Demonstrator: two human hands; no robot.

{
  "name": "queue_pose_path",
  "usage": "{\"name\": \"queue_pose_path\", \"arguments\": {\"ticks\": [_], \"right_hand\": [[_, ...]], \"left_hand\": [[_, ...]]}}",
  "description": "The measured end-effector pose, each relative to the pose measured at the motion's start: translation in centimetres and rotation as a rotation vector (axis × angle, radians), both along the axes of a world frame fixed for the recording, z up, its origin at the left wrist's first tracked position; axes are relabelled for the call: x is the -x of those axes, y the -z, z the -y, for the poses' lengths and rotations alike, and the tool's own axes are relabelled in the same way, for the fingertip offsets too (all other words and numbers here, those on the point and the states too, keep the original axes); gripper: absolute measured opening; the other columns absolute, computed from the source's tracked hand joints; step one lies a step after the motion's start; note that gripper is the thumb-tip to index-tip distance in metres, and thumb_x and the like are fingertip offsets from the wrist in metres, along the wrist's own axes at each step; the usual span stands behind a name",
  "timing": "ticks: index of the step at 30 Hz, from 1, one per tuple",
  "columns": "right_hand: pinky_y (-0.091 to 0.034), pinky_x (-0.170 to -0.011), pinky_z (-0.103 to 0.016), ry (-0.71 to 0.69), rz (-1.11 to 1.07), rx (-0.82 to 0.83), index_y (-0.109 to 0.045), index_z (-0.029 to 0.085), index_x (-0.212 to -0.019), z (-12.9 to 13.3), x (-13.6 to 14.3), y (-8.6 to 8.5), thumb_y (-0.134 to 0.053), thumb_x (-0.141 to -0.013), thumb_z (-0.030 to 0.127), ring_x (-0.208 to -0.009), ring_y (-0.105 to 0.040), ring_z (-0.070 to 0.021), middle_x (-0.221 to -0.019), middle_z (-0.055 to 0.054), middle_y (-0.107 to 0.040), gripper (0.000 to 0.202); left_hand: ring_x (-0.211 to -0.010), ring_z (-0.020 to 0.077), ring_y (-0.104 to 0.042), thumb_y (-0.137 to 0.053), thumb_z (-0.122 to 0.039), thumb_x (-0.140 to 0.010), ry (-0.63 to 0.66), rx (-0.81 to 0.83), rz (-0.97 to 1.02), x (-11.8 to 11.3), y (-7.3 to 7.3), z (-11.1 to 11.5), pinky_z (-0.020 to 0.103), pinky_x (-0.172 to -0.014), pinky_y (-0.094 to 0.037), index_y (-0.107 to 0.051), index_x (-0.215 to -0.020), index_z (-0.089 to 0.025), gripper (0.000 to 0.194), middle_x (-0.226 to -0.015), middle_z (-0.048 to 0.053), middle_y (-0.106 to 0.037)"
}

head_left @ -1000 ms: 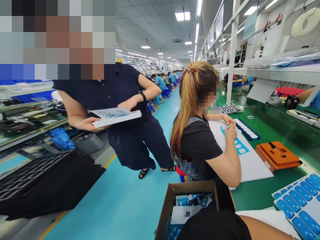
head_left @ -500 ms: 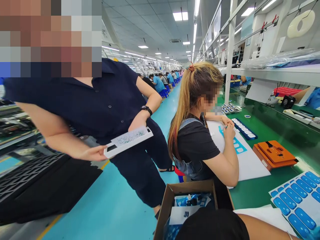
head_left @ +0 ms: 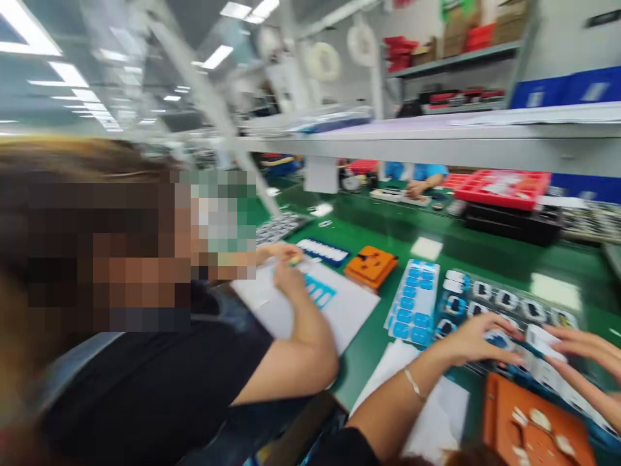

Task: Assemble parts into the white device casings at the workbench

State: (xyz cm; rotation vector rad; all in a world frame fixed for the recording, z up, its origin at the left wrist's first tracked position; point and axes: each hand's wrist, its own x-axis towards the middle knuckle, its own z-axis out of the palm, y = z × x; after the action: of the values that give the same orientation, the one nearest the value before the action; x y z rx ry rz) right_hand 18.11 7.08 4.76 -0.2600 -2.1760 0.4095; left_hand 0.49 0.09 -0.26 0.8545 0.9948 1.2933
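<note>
My left hand (head_left: 485, 340), a bracelet on its wrist, grips the near-left end of a dark blue strip (head_left: 547, 375) that carries white pieces. At the right edge, my right hand (head_left: 589, 362) has its fingers around the same strip, partly cut off by the frame. Beneath and behind the hands lies a clear tray (head_left: 506, 299) of small dark and white parts. An orange fixture (head_left: 538, 424) with metal pieces sits just below the strip. Motion blur hides how the fingertips meet the strip.
A co-worker in a black sleeve (head_left: 160, 388) sits at left, hands over a white sheet (head_left: 352, 304). Another orange block (head_left: 371, 265) and a sheet of blue stickers (head_left: 412, 301) lie on the green table (head_left: 356, 378). A red tray (head_left: 504, 188) stands at the back.
The view has swung right, bringing both my hands and the strip into sight. The standing person with the white tray and the cardboard box's contents have left the view.
</note>
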Motion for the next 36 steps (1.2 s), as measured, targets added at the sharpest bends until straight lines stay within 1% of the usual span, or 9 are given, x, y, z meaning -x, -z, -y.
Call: {"name": "queue_pose_path", "arguments": {"ticks": [2,8,13,19,21,26,30,33,36], "right_hand": [[-0.061,-0.074,-0.036,0.046,0.076,-0.049,-0.068,0.027,-0.097,0.4,-1.5,-0.2,-0.064,-0.093,0.026,-0.091,-0.07,-0.0258,-0.106,-0.008,-0.07,0.006],[-0.059,-0.083,-0.037,0.061,0.087,0.035,-0.066,0.02,-0.098,0.5,-0.9,-0.4,-0.062,-0.095,0.025,-0.098,-0.068,-0.0225,-0.108,-0.01,-0.069,0.008],[-0.057,-0.087,-0.037,0.046,0.042,0.102,-0.066,0.019,-0.099,0.6,-0.8,-0.1,-0.063,-0.093,0.023,-0.099,-0.067,-0.0204,-0.108,-0.009,-0.069,0.007],[-0.056,-0.09,-0.037,0.073,0.016,0.141,-0.066,0.019,-0.098,0.4,-0.8,0.0,-0.064,-0.092,0.021,-0.101,-0.066,-0.02,-0.108,-0.008,-0.07,0.007],[-0.056,-0.09,-0.038,0.085,0.009,0.153,-0.066,0.019,-0.098,0.3,-0.9,-0.1,-0.065,-0.091,0.022,-0.102,-0.066,-0.0204,-0.109,-0.008,-0.069,0.007],[-0.058,-0.087,-0.036,0.091,-0.003,0.167,-0.066,0.02,-0.098,0.1,-1.1,-0.3,-0.064,-0.092,0.024,-0.102,-0.067,-0.0202,-0.108,-0.008,-0.07,0.008],[-0.057,-0.089,-0.038,0.102,-0.014,0.15,-0.067,0.019,-0.097,0.4,-0.9,-0.4,-0.064,-0.091,0.022,-0.102,-0.066,-0.021,-0.108,-0.008,-0.07,0.007],[-0.056,-0.09,-0.039,0.128,-0.021,0.113,-0.067,0.019,-0.099,0.7,-0.9,-0.7,-0.063,-0.092,0.02,-0.103,-0.066,-0.0213,-0.11,-0.008,-0.069,0.008],[-0.055,-0.089,-0.04,0.166,-0.036,0.09,-0.066,0.019,-0.101,0.6,-1.3,-1.4,-0.063,-0.092,0.019,-0.103,-0.066,-0.0215,-0.111,-0.009,-0.069,0.009]], "left_hand": [[-0.098,0.026,-0.068,-0.092,-0.019,-0.034,0.009,0.006,-0.016,0.6,0.0,0.3,0.045,-0.092,-0.052,-0.055,-0.096,-0.016,0.072,-0.114,0.011,-0.065],[-0.107,0.0256,-0.065,-0.086,-0.018,-0.051,0.004,0.063,-0.058,1.6,-0.8,0.7,0.024,-0.065,-0.053,-0.052,-0.09,-0.017,0.051,-0.134,0.013,-0.057],[-0.108,0.0228,-0.064,-0.084,-0.016,-0.053,-0.088,0.109,-0.092,1.5,-0.8,0.4,0.026,-0.076,-0.054,-0.055,-0.096,-0.016,0.052,-0.124,0.011,-0.064],[-0.085,0.0167,-0.065,-0.084,-0.021,-0.056,-0.143,0.167,-0.153,2.2,-0.4,0.4,0.023,-0.068,-0.049,-0.061,-0.093,-0.015,0.044,-0.102,0.007,-0.067],[-0.086,0.0173,-0.063,-0.084,-0.022,-0.056,-0.117,0.173,-0.164,2.5,-0.5,0.6,0.024,-0.07,-0.049,-0.064,-0.096,-0.015,0.046,-0.094,0.005,-0.066],[-0.104,0.0177,-0.058,-0.085,-0.017,-0.057,-0.162,0.087,-0.217,2.7,-0.7,0.9,0.024,-0.083,-0.047,-0.061,-0.099,-0.019,0.049,-0.105,0.003,-0.063],[-0.09,0.0157,-0.063,-0.089,-0.017,-0.052,-0.135,0.065,-0.127,2.1,-0.6,0.7,0.027,-0.08,-0.051,-0.049,-0.104,-0.021,0.065,-0.102,0.003,-0.068],[-0.088,0.0173,-0.068,-0.093,-0.018,-0.047,-0.081,0.04,-0.039,1.6,-0.9,0.6,0.029,-0.081,-0.055,-0.052,-0.098,-0.017,0.065,-0.109,0.009,-0.07],[-0.09,0.0204,-0.072,-0.094,-0.02,-0.047,-0.136,0.034,-0.003,1.5,-1.4,0.7,0.03,-0.082,-0.058,-0.058,-0.097,-0.015,0.063,-0.118,0.012,-0.069]]}}
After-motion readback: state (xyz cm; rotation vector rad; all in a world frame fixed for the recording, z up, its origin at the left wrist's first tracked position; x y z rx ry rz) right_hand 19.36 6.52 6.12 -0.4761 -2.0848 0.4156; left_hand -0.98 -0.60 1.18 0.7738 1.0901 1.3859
